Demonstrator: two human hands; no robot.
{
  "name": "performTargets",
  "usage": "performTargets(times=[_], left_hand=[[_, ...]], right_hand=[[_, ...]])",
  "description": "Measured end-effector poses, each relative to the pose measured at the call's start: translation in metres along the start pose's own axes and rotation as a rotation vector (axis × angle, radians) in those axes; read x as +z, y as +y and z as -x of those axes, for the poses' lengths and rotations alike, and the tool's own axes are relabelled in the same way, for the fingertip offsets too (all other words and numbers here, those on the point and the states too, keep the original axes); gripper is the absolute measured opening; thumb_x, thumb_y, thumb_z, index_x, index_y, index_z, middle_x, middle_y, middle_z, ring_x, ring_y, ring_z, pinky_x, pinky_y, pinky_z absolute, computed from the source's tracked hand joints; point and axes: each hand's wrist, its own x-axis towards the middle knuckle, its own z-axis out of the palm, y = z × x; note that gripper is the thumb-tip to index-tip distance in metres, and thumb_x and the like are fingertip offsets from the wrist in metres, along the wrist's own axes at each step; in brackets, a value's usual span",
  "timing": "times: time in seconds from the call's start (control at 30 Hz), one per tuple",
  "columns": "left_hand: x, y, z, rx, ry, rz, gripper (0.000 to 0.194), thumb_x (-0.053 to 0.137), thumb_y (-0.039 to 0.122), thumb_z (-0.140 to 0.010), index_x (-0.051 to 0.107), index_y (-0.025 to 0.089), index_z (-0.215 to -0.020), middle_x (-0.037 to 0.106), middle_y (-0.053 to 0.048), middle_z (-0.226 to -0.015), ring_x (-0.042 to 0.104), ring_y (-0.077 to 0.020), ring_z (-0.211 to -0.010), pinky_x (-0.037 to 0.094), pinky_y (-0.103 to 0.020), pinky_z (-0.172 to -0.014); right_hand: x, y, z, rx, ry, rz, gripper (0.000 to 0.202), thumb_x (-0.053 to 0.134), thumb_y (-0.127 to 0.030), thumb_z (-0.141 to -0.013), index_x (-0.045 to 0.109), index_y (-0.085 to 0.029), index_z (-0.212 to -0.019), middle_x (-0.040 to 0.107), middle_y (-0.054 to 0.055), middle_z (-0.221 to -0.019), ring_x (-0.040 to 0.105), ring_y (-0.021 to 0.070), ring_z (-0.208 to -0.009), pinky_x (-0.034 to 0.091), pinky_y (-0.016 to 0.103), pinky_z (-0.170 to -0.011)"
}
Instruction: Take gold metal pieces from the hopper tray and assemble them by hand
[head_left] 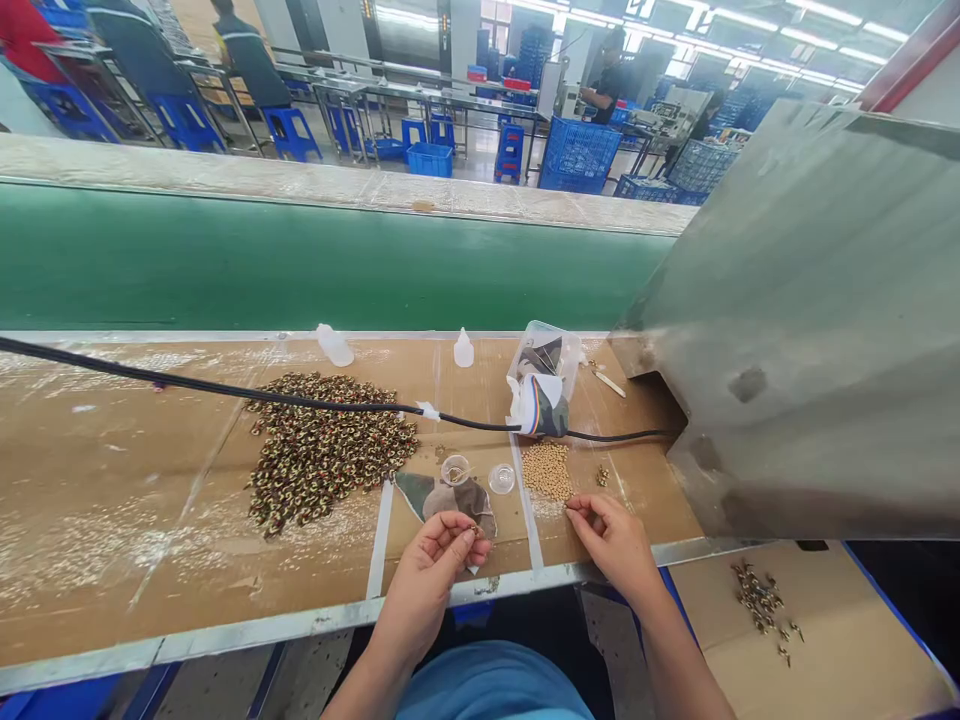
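Observation:
My left hand (pixel 436 562) is raised over the front of the cardboard-covered bench, thumb and fingers pinching a small dark and brass-coloured metal part (pixel 474 531). It looks like the pieces in the big heap to its left. My right hand (pixel 613 545) is closed, fingertips together at the near edge of a pile of small tan round pieces (pixel 547 470). Whatever is between those fingertips is too small to make out. Behind my left hand lies a camouflage cloth (pixel 480 503) with a small clear cup (pixel 454 469) on it. A clear round lid (pixel 502 479) sits beside the cup.
A large heap of metal parts (pixel 322 450) lies left. A black cable (pixel 187 386) crosses the bench. Two white bottles (pixel 335 346) and a plastic box with cloth (pixel 574 360) stand behind. A big metal housing (pixel 810 330) blocks the right. A green belt (pixel 300 260) runs beyond.

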Motion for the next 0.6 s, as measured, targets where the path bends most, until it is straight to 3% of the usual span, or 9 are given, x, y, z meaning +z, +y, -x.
performTargets(times=[0.2,0.4,0.6], left_hand=[[-0.0004,0.0003,0.0003,-0.005,0.002,-0.006,0.051,0.082,0.045,-0.051,0.055,0.013,-0.079,0.062,-0.003,-0.073,0.059,-0.0124,-0.067,0.047,-0.022,-0.065],[0.0001,0.0007,-0.0001,0.004,-0.004,-0.001,0.049,0.082,0.043,-0.051,0.055,0.013,-0.079,0.062,-0.004,-0.072,0.06,-0.0131,-0.068,0.047,-0.022,-0.064],[0.0024,0.0022,0.0025,0.021,-0.004,-0.006,0.047,0.082,0.042,-0.053,0.056,0.013,-0.078,0.062,-0.004,-0.073,0.059,-0.0132,-0.067,0.046,-0.022,-0.063]], right_hand=[[-0.0014,-0.0036,-0.0014,-0.088,0.036,0.019,0.039,0.04,-0.046,-0.09,0.065,-0.018,-0.078,0.06,0.006,-0.074,0.05,0.0138,-0.051,0.043,0.026,-0.051],[-0.0025,-0.0012,-0.0017,-0.228,0.014,0.063,0.034,0.038,-0.039,-0.094,0.062,-0.018,-0.082,0.06,0.006,-0.08,0.059,0.0157,-0.069,0.048,0.026,-0.061],[0.0016,0.0024,-0.0002,-0.237,0.0,0.169,0.031,0.034,-0.034,-0.096,0.059,-0.019,-0.084,0.058,0.005,-0.082,0.06,0.016,-0.071,0.047,0.026,-0.061]])
